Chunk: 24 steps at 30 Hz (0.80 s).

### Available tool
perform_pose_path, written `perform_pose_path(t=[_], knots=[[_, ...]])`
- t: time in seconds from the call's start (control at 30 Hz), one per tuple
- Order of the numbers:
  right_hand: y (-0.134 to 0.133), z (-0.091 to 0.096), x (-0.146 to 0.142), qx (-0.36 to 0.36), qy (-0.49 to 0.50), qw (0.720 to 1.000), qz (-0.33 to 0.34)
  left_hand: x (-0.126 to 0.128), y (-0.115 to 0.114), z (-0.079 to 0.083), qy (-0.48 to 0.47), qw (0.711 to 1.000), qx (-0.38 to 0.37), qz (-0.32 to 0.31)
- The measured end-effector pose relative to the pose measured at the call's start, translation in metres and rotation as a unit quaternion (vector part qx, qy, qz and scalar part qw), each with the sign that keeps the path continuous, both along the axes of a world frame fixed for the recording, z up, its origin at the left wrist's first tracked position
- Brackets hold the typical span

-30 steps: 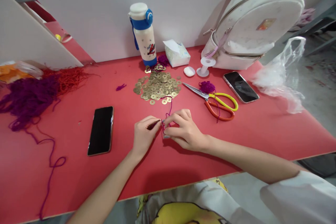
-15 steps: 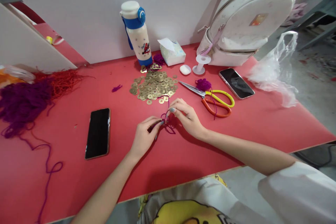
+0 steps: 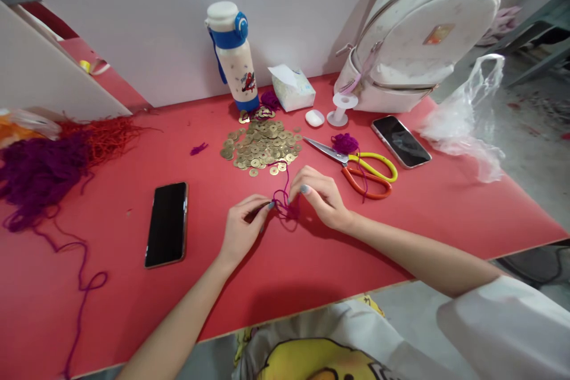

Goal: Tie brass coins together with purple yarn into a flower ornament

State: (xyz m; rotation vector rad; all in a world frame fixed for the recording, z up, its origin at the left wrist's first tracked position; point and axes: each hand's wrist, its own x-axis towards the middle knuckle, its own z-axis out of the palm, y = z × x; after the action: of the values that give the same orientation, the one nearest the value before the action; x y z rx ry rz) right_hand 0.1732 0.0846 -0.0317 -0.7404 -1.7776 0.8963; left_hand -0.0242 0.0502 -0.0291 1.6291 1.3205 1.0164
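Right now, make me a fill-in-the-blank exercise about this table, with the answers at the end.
The yarn between the left hand and right hand is ____.
The scissors have one orange handle and one ____ handle.
The number of phones on the red table is ____.

Missing words: purple; yellow; two.

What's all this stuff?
Table: one, red, centre
Yarn: several, purple, left, middle, right
Strands: many, red, left
Wrapping: one, orange, left
Coins: many, brassy, middle
Bottle: one, cream and blue, back
Tissue pack: one, whitish, back
Rounded thing: one, white, back
Spool: one, white, back
Backpack: one, white, right
Scissors: one, yellow and orange, right
Phones: two, black, both sides
Plastic bag: one, clear, right
Held item: one, dark, middle
Left hand: one, grey-nailed, on yarn
Right hand: one, grey-nailed, by yarn
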Motion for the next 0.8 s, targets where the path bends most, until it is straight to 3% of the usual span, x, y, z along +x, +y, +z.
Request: perform_pose_path(t=[0.2, 0.8], knots=[[0.0079, -0.0092, -0.0027, -0.011, -0.082, 0.997, -0.005, -0.0005, -0.0020, 0.0012, 0.003, 1.000, 0.021, 0.003], [0.0057, -0.0109, -0.0048, -0.011, -0.057, 0.998, 0.021, -0.0003, -0.0028, 0.0008, 0.035, 0.997, 0.059, -0.029]])
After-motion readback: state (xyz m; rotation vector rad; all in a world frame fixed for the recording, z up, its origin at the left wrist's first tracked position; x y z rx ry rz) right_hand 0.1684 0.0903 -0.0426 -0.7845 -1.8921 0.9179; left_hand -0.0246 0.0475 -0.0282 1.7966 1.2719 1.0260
